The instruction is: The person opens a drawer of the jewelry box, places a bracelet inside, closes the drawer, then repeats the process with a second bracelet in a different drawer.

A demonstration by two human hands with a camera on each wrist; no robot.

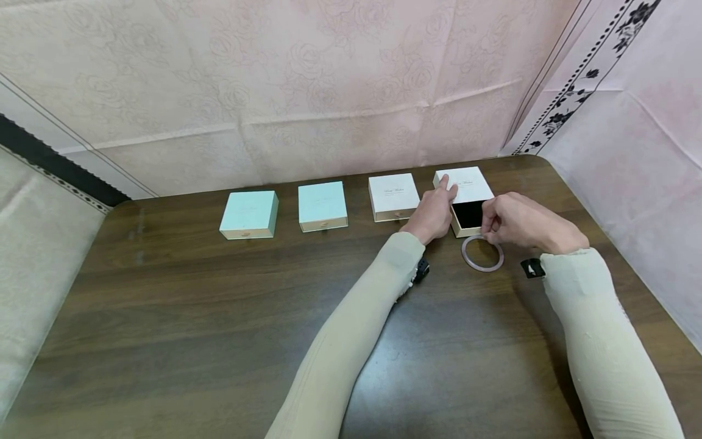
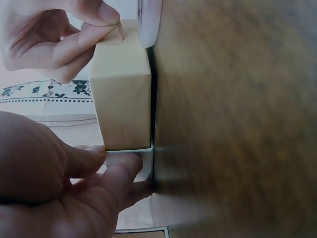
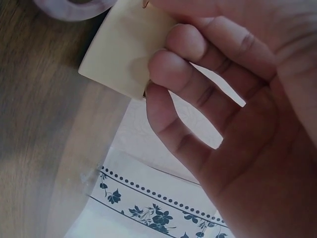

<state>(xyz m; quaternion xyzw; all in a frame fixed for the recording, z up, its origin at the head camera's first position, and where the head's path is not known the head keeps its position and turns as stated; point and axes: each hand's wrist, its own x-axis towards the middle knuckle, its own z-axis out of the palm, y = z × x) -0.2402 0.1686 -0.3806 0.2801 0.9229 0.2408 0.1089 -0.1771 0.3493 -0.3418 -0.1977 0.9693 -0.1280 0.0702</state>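
A white drawer box (image 1: 464, 184) at the right end of the row stands part way open. Its cream drawer (image 2: 121, 109) sticks out toward the near side, with a black lining (image 1: 468, 214) inside. My left hand (image 1: 431, 211) grips the white sleeve at its left side, one finger lying on the lid. With thumb and finger, my right hand (image 1: 518, 221) pinches the small ribbon pull (image 2: 119, 30) on the drawer's front. A pale lilac bangle (image 1: 482, 269) lies on the table just before the drawer, close below the right fingertips.
Left of the open box stand another white box (image 1: 393, 194) and two mint-green boxes, one nearer (image 1: 322, 203) and one at the far left (image 1: 249, 210), all with drawers in. They line the back of the brown wooden table (image 1: 219, 341). Patterned cloth (image 1: 307, 79) hangs behind.
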